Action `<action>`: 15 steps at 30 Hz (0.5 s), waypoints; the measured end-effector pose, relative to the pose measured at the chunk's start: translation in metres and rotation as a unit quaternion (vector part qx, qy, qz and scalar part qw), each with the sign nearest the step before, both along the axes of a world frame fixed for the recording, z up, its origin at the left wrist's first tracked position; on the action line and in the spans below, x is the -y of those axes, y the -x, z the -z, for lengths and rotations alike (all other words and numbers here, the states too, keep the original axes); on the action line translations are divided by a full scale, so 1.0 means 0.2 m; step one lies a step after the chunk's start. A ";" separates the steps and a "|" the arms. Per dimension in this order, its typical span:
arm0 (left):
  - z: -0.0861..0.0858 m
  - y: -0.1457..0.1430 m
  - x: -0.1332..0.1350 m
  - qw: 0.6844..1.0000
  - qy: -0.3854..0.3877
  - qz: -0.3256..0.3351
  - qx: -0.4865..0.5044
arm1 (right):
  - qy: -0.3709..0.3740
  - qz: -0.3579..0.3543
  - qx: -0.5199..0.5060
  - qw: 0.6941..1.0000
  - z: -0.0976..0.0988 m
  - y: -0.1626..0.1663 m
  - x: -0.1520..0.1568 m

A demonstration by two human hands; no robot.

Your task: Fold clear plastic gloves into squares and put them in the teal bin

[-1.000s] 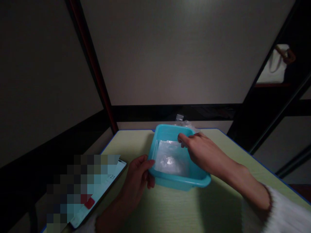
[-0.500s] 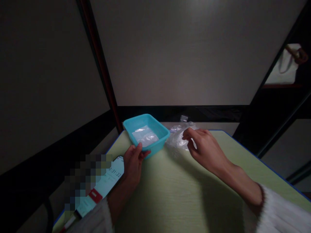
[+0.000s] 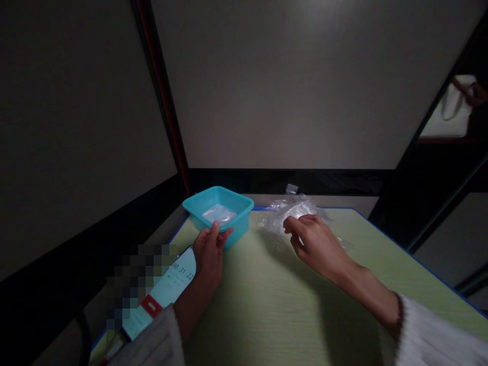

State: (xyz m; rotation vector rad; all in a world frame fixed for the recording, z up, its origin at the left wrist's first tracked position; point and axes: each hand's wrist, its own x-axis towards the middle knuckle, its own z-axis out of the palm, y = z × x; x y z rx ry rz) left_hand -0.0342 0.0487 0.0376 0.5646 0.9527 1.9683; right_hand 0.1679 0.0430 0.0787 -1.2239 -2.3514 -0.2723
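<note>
A turquoise plastic tub (image 3: 232, 203) stands at the far left corner of a pale green table (image 3: 267, 305), with a clear plastic bag lying flat inside it. My left hand (image 3: 209, 251) grips the tub's near rim, thumb on top. My right hand (image 3: 314, 241) hovers over the table to the right, fingers curled, its fingertips at the edge of a heap of crumpled clear plastic bags (image 3: 295, 211). Whether it pinches one I cannot make out.
A phone (image 3: 163, 292) with a lit timer screen lies at the table's left edge, close to my left wrist. Walls close in behind the table. A dark frame and a white bag (image 3: 453, 109) hang at the right.
The tub has slid from the middle of the table to the far left corner under my left hand. My right hand left the tub and went to the heap of bags.
</note>
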 end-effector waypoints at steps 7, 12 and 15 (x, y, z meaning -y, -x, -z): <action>-0.01 -0.01 0.00 1.000 0.002 0.004 0.009 | 0.042 0.031 0.025 0.998 0.06 -0.05 -0.01; 0.00 -0.02 0.01 1.000 0.011 0.008 0.022 | 0.071 0.074 0.043 0.994 0.13 -0.10 -0.03; 0.01 -0.04 0.04 0.999 0.036 0.014 0.033 | 0.078 0.101 0.031 0.991 0.19 -0.11 -0.06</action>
